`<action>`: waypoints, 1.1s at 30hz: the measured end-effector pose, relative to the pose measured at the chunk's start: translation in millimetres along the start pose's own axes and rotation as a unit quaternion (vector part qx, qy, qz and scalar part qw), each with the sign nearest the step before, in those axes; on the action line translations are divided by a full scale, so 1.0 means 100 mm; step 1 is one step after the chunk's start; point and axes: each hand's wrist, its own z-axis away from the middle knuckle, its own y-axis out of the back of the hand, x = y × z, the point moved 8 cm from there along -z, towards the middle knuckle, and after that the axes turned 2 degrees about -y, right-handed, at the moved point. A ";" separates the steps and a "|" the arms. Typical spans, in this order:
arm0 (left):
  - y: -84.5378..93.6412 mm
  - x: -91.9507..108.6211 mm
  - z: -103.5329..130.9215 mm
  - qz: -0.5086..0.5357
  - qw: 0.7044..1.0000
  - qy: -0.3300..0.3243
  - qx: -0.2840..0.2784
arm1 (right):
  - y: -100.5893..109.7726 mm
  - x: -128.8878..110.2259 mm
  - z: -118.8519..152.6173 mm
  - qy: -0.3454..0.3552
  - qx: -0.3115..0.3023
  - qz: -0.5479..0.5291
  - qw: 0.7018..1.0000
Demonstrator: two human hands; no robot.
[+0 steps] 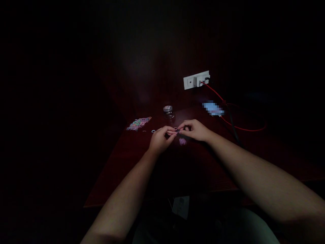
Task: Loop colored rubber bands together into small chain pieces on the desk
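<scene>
Close together over the dark red table, both hands pinch at small pink elastic bands [175, 128]. My left hand [161, 138] is closed, its thumb and fingertips meeting on a band. My right hand [195, 130] is closed too, with thumb and forefinger on the band from the other side; the exact grip is too small and dim to make out. Just below the fingertips lies a little bunch of purple-pink bands [182, 141]. A single light blue band [153, 131] rests left of my left hand. Farther left is a loose pile of mixed-colour elastic bands [139, 123].
A small clear round jar [168, 111] stands behind the hands. A white power socket [196, 80] with plugs sits on the back panel. From it a red cable [250, 129] loops across the right side, near a blurred-out phone-like device [213, 108]. Surroundings are very dark.
</scene>
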 end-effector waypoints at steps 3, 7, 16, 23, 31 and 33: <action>-0.09 0.11 -0.08 -0.010 0.999 -0.006 0.041 | -0.03 -0.03 -0.01 -0.008 -0.005 -0.076 0.997; -0.10 0.06 -0.07 0.041 0.996 0.018 0.082 | -0.02 0.01 -0.02 -0.014 0.002 -0.102 0.995; -0.03 0.03 -0.02 0.024 0.998 -0.004 0.050 | -0.07 0.02 0.01 -0.026 -0.020 -0.077 0.997; 0.00 0.03 -0.05 -0.002 0.998 -0.031 0.051 | -0.02 -0.01 0.02 -0.031 -0.010 -0.067 0.997; 0.00 0.14 -0.05 -0.061 0.995 -0.077 0.017 | -0.03 -0.02 0.02 -0.024 -0.010 -0.073 0.997; -0.01 0.17 -0.05 -0.068 0.994 -0.081 0.008 | -0.05 -0.03 0.02 -0.019 -0.015 -0.066 0.997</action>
